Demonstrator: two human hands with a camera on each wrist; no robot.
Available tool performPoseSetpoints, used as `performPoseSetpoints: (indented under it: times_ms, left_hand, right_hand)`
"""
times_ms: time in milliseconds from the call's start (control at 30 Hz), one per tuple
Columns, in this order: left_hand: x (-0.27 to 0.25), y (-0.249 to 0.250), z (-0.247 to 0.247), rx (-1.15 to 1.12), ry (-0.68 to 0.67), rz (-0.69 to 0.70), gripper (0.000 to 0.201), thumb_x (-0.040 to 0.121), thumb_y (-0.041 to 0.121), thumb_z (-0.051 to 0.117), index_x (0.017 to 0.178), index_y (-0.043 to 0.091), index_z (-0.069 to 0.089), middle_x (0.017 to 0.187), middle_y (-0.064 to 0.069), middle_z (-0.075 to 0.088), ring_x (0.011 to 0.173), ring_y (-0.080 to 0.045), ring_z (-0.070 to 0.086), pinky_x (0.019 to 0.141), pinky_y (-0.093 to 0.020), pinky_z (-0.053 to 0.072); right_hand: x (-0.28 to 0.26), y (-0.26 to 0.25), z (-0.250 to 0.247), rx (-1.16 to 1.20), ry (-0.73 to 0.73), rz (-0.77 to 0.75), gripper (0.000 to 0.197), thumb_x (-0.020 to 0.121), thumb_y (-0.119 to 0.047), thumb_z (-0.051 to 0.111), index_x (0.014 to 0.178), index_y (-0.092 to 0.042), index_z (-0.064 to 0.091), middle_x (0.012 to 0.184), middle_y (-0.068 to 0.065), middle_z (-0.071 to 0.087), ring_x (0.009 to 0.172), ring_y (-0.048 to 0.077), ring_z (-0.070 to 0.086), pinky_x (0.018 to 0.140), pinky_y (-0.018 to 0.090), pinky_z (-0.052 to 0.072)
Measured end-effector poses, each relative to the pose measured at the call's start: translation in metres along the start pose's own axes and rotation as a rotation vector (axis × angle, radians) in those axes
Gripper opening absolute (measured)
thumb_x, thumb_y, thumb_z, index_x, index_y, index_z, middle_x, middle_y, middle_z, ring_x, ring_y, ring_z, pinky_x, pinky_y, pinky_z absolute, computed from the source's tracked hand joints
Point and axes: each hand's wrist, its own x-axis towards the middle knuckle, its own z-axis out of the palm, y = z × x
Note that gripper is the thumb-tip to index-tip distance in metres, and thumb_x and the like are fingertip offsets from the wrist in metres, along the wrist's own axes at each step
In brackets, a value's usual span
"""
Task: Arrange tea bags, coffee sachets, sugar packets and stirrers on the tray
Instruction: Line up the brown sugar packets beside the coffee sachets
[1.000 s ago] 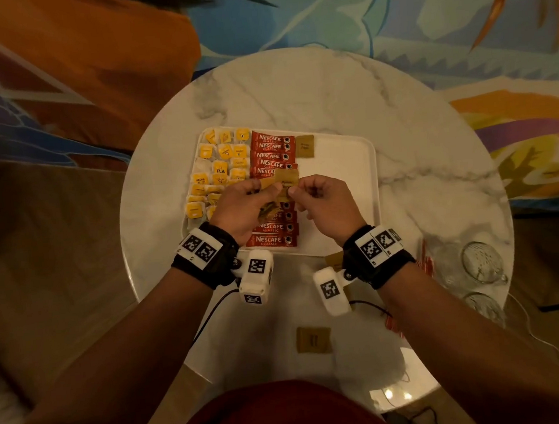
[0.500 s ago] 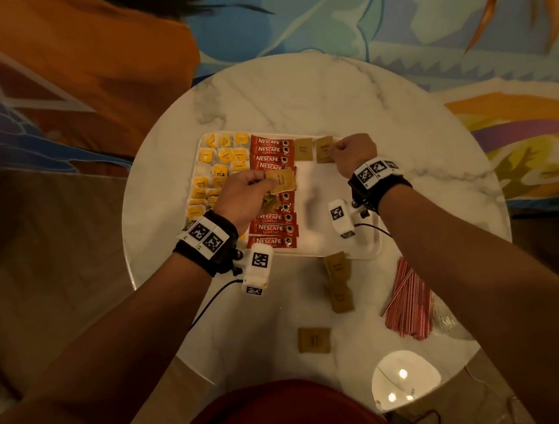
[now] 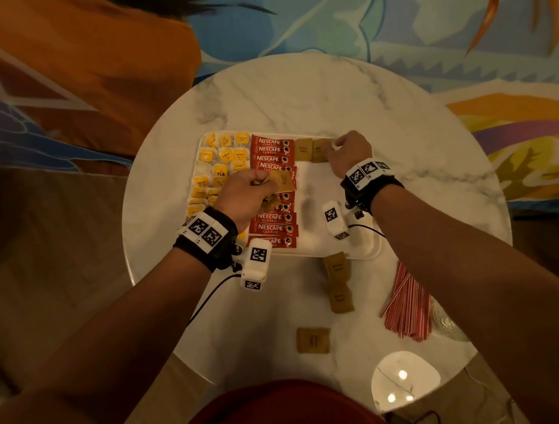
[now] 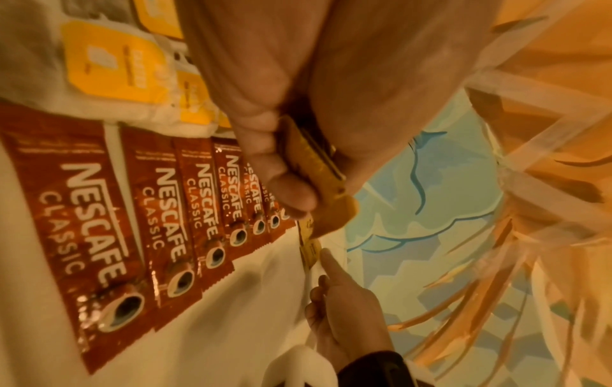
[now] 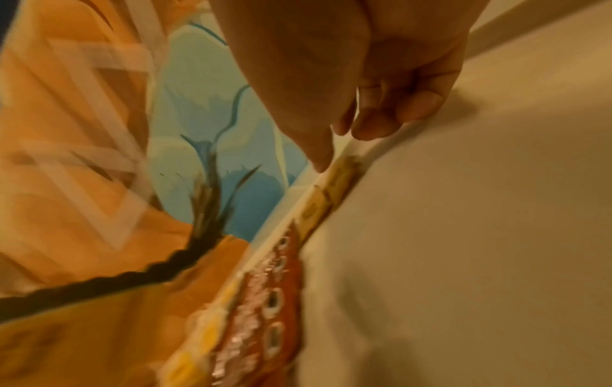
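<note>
A white tray (image 3: 317,239) lies on the round marble table (image 3: 294,92). Yellow tea bags (image 3: 219,159) fill its left part, beside a column of red Nescafe sachets (image 3: 276,225). Two brown sugar packets lie at the tray's far edge: one (image 3: 302,149) next to the sachets, the other (image 3: 319,148) beside it. My right hand (image 3: 347,151) touches that second packet (image 5: 341,175) with a straight forefinger, the other fingers curled. My left hand (image 3: 253,194) hovers over the sachets and pinches a small stack of sugar packets (image 4: 338,209) between thumb and fingers.
Three loose sugar packets (image 3: 338,284) lie on the table near me, below the tray. A bundle of red-and-white stirrers (image 3: 406,305) lies to their right, next to a clear glass (image 3: 447,325). A shiny round patch (image 3: 404,380) marks the table's near edge.
My right hand left the left hand at the tray's middle and carried one sugar packet to the far edge, laying it beside the first. The left hand stayed put.
</note>
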Motion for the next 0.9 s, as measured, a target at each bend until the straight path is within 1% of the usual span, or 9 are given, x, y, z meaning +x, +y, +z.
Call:
performPoseSetpoints:
  times_ms: [100,200,267,333,400,600,733,800,900]
  left_hand:
    - [0.005,-0.001,-0.004,0.059,-0.024,0.024,0.024,0.094,0.010,0.068,0.118,0.006,0.069,0.110,-0.010,0.071,0.079,-0.013,0.072,0.065,-0.023,0.058]
    - [0.011,0.000,-0.008,0.179,-0.045,0.072,0.023,0.094,0.016,0.070,0.116,0.011,0.071,0.113,-0.011,0.072,0.092,-0.021,0.073,0.079,-0.034,0.062]
    - [0.014,0.003,-0.011,0.252,-0.051,0.118,0.020,0.093,0.020,0.071,0.112,0.015,0.074,0.109,-0.007,0.074,0.097,-0.023,0.072,0.088,-0.039,0.060]
    - [0.015,0.008,-0.011,0.286,-0.068,0.154,0.014,0.093,0.018,0.070,0.106,0.018,0.076,0.102,-0.005,0.076,0.095,-0.022,0.073,0.087,-0.038,0.060]
    - [0.018,0.012,-0.012,0.311,-0.070,0.183,0.013,0.093,0.016,0.070,0.104,0.018,0.078,0.098,-0.007,0.077,0.094,-0.025,0.073,0.086,-0.040,0.061]
    - [0.025,0.019,-0.009,0.204,-0.037,0.158,0.012,0.093,0.015,0.070,0.102,0.018,0.077,0.105,-0.005,0.074,0.095,-0.021,0.072,0.085,-0.037,0.061]
    - [0.022,0.022,-0.008,-0.083,-0.080,-0.024,0.017,0.093,0.005,0.067,0.108,0.011,0.071,0.097,-0.006,0.072,0.081,-0.016,0.071,0.073,-0.028,0.060]
    - [0.019,0.022,-0.008,-0.243,-0.125,-0.079,0.023,0.092,0.000,0.061,0.112,0.008,0.068,0.092,-0.005,0.071,0.084,-0.019,0.070,0.069,-0.027,0.059]
    - [0.018,0.018,-0.011,-0.425,-0.175,-0.128,0.035,0.089,-0.009,0.043,0.114,0.005,0.063,0.095,-0.007,0.065,0.090,-0.023,0.066,0.069,-0.029,0.060]
  right_hand:
    - [-0.018,-0.009,-0.006,0.130,-0.006,-0.133,0.021,0.092,-0.039,0.065,0.104,-0.021,0.064,0.092,-0.009,0.063,0.074,0.004,0.059,0.064,0.008,0.045]
    - [-0.042,-0.021,-0.012,0.279,-0.236,-0.365,0.010,0.094,-0.025,0.065,0.100,-0.022,0.072,0.093,-0.013,0.069,0.076,-0.002,0.062,0.074,0.017,0.051]
    - [-0.053,-0.022,-0.015,0.253,-0.381,-0.467,0.018,0.096,-0.023,0.064,0.110,-0.023,0.074,0.101,-0.016,0.069,0.077,-0.010,0.062,0.074,0.011,0.047]
    - [-0.061,-0.019,-0.015,0.201,-0.429,-0.519,0.021,0.096,-0.024,0.064,0.114,-0.025,0.075,0.101,-0.019,0.068,0.075,-0.017,0.060,0.070,0.004,0.042]
    - [-0.064,-0.015,-0.015,0.195,-0.426,-0.539,0.018,0.094,-0.027,0.066,0.109,-0.030,0.076,0.096,-0.022,0.070,0.076,-0.016,0.060,0.072,0.008,0.042]
    - [-0.058,-0.014,-0.015,0.235,-0.287,-0.458,0.010,0.091,-0.029,0.070,0.094,-0.026,0.080,0.084,-0.017,0.070,0.080,-0.001,0.063,0.075,0.020,0.046]
    - [-0.039,-0.010,-0.008,0.265,-0.155,-0.173,0.016,0.090,-0.026,0.068,0.076,-0.026,0.075,0.080,-0.004,0.074,0.079,0.020,0.071,0.075,0.036,0.059]
    - [-0.033,-0.006,-0.001,0.261,-0.167,-0.055,0.015,0.089,-0.024,0.068,0.077,-0.024,0.077,0.087,0.000,0.076,0.082,0.023,0.072,0.080,0.040,0.060]
    - [-0.032,-0.005,0.007,0.169,-0.194,-0.036,0.016,0.090,-0.025,0.067,0.089,-0.016,0.080,0.091,0.004,0.076,0.084,0.023,0.071,0.081,0.039,0.060]
